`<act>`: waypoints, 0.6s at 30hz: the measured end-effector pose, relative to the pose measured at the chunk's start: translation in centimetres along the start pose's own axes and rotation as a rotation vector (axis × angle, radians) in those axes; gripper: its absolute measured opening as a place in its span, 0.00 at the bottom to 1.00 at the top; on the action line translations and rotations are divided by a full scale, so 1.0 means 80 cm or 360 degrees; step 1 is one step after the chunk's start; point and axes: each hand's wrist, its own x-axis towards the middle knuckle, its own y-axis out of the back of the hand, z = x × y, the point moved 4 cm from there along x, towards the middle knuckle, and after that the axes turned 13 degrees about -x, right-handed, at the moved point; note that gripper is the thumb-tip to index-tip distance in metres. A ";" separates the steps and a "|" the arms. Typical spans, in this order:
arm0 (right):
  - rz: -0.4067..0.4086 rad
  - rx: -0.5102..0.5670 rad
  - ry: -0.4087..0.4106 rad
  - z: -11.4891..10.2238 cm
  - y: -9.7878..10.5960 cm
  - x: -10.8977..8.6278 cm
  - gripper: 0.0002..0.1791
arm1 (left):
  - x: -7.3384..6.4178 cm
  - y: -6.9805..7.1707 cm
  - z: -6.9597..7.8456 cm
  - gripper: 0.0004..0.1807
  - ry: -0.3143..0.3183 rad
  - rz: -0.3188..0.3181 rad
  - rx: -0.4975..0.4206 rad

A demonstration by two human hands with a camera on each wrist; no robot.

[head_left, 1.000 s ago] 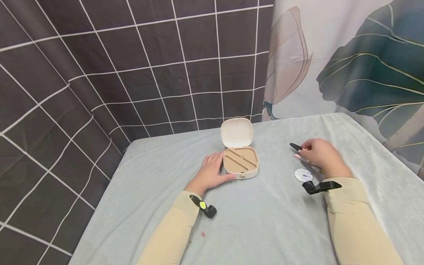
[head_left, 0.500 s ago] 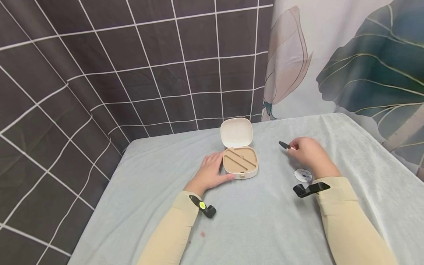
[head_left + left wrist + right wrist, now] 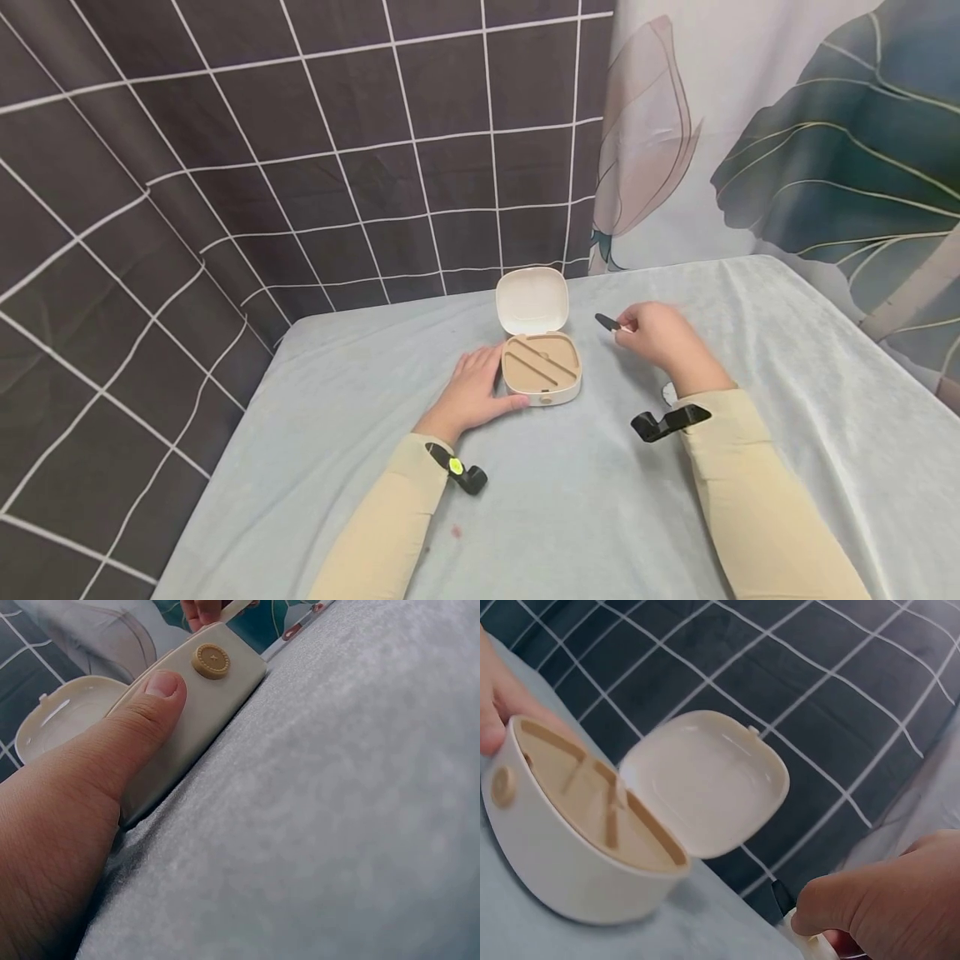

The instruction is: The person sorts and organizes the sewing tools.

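A small off-white box (image 3: 558, 398) with a tan tray and a button-shaped catch stands on the cloth, its lid (image 3: 532, 302) raised behind. My left hand (image 3: 474, 392) rests against the box's left side, the thumb (image 3: 146, 705) laid along its front wall. To the right of the box, my right hand (image 3: 660, 337) pinches a slim thing with a black end (image 3: 607, 322) and a whitish part (image 3: 814, 943). The black end points toward the box, apart from it. The fingers cover the rest, so its kind is unclear.
A white round sticker (image 3: 669, 393) lies partly hidden under the right wrist. In the left wrist view, a pale strip with red marks (image 3: 296, 631) shows past the box. Pale cloth (image 3: 570, 517) covers the table, and dark checked fabric (image 3: 360, 167) hangs behind.
My right hand has moved left toward the box with the black-ended thing, its arm now covering most of the round sticker. My left hand and the box stay in place.
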 end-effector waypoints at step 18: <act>-0.0014 0.0002 0.0058 -0.062 -0.019 0.011 0.14 | 0.000 0.000 0.001 0.58 -0.0004 0.0005 -0.0005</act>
